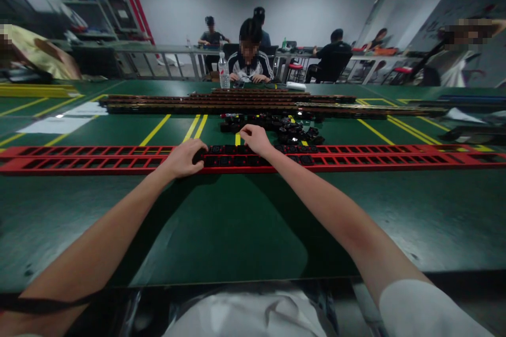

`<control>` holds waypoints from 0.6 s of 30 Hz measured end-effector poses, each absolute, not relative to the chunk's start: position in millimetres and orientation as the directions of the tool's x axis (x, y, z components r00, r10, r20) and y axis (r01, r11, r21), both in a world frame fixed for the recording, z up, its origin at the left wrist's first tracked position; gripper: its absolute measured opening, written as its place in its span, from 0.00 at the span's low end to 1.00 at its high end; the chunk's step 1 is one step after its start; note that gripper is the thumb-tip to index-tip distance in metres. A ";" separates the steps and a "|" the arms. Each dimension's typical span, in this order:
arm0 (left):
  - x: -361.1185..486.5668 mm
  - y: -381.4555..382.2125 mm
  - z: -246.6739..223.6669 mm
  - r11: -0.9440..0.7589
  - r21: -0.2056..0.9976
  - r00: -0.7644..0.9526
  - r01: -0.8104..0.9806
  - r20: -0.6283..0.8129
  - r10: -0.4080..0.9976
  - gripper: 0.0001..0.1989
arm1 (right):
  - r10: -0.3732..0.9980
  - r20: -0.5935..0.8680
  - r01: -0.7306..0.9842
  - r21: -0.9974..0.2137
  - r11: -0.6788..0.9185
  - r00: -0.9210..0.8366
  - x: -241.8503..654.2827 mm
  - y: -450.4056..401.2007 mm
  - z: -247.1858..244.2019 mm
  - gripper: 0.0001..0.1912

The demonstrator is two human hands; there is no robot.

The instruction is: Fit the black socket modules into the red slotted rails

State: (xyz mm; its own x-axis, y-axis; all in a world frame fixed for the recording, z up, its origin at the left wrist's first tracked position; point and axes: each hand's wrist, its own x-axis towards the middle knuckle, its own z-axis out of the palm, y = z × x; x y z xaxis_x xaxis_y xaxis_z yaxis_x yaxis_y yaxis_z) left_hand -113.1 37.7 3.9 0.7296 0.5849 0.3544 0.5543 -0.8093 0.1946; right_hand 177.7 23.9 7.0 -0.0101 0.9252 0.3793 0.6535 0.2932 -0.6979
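A long red slotted frame (100, 162) lies across the green table, with two parallel rows of rectangular openings. Black socket-like modules (240, 160) fill several openings near its middle. My left hand (182, 159) is curled over the frame at the left end of these modules, thumb on the near side and fingers on the far side. Above the far row, my right hand (256, 139) is closed in a pinch; anything between its fingertips is hidden or too small to make out. Just beyond it lies a pile of loose black parts (294, 129).
Behind the parts, long dark brown strips (166, 103) are stacked across the table. Paper sheets (65, 120) lie at left, yellow bars (37, 90) farther left. A water bottle (224, 71) stands near a person (250, 60) seated opposite. Other people sit or work farther back and at both sides.
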 end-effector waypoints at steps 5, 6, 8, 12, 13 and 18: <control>-111.1 37.8 5.9 -0.837 0.186 0.785 0.515 0.291 0.547 0.14 | 0.919 0.393 0.660 -0.679 0.320 -0.042 176.0 22.5 6.3 0.08; -111.4 37.6 6.6 -0.834 0.196 0.790 0.515 0.270 0.551 0.14 | 0.919 0.391 0.661 -0.680 0.318 -0.039 176.0 22.2 6.4 0.08; -112.0 36.7 8.1 -0.825 0.208 0.793 0.526 0.230 0.564 0.14 | 0.921 0.388 0.662 -0.681 0.315 -0.038 176.4 21.9 6.4 0.09; -112.4 34.3 10.8 -0.817 0.194 0.794 0.543 0.197 0.575 0.14 | 0.920 0.390 0.668 -0.675 0.314 -0.039 176.6 22.3 6.1 0.09; -112.4 33.9 11.2 -0.818 0.191 0.796 0.542 0.194 0.573 0.14 | 0.920 0.389 0.669 -0.674 0.313 -0.038 176.4 22.5 6.1 0.09; -113.5 34.4 10.7 -0.821 0.167 0.799 0.546 0.192 0.571 0.15 | 0.924 0.381 0.674 -0.672 0.307 -0.040 175.9 23.3 7.1 0.09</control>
